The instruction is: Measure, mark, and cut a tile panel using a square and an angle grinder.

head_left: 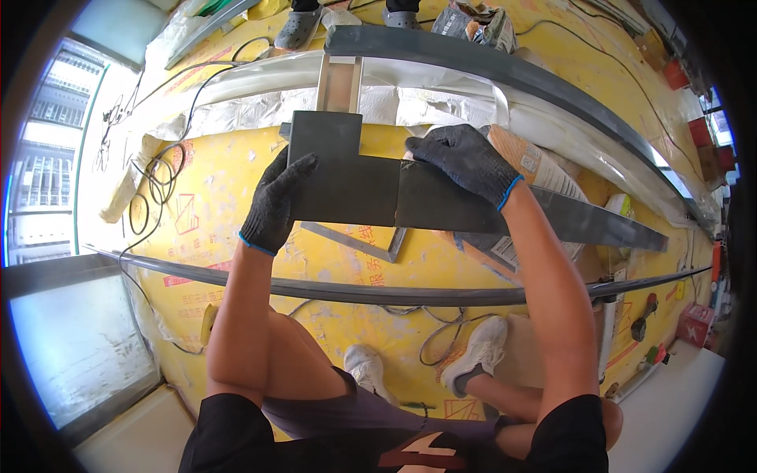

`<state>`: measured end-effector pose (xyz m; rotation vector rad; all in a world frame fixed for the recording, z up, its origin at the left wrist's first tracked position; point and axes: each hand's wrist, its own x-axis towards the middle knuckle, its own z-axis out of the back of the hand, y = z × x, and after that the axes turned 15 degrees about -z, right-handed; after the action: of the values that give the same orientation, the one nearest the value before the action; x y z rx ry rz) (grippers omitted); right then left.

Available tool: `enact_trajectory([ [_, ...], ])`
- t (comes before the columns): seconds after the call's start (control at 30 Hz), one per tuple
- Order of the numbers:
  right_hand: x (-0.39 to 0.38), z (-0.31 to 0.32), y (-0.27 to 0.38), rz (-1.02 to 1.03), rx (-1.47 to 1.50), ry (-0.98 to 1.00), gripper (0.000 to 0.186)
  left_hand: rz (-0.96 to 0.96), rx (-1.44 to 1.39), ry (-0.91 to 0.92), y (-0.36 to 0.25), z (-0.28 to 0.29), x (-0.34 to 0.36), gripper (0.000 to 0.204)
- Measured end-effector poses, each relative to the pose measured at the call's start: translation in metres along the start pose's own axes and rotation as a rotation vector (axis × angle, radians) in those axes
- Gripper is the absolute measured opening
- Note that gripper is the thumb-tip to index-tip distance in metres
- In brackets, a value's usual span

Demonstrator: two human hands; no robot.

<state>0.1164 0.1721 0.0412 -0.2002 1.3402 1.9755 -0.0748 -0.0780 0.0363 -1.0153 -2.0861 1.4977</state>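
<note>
My left hand (276,197), in a dark knit glove with a blue cuff, grips the left edge of a dark grey L-shaped panel (339,177). Its thumb lies on the top face and its fingers go behind. Butted against that panel at a straight seam is a long dark grey strip (465,213), which narrows toward the right. My right hand (467,162), gloved alike, is closed at the strip's upper edge by the seam. Its fingertips are pinched together, and what they may hold is hidden.
A long dark bar (378,293) crosses in front of my legs. Beyond the panel lie a wrapped white bundle (276,98) and a curved dark grey profile (489,67). Cables (162,177) loop over the yellow floor sheet (213,229). Another person's grey clogs (300,30) stand at the far side.
</note>
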Motion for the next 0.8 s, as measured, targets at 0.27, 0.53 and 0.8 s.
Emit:
enact_trajectory([
  [0.27,-0.006,0.009,-0.001,0.047,-0.011,0.147,0.038,-0.003,-0.002,-0.001,0.000,0.000,0.000,0.044],
  [0.53,-0.031,0.001,-0.004,0.190,-0.037,0.034,0.044,-0.049,0.096,0.085,-0.003,-0.005,-0.004,0.057],
  [0.8,-0.066,-0.021,-0.012,0.334,-0.167,-0.338,0.046,-0.150,0.139,0.129,0.010,0.008,-0.013,0.063],
])
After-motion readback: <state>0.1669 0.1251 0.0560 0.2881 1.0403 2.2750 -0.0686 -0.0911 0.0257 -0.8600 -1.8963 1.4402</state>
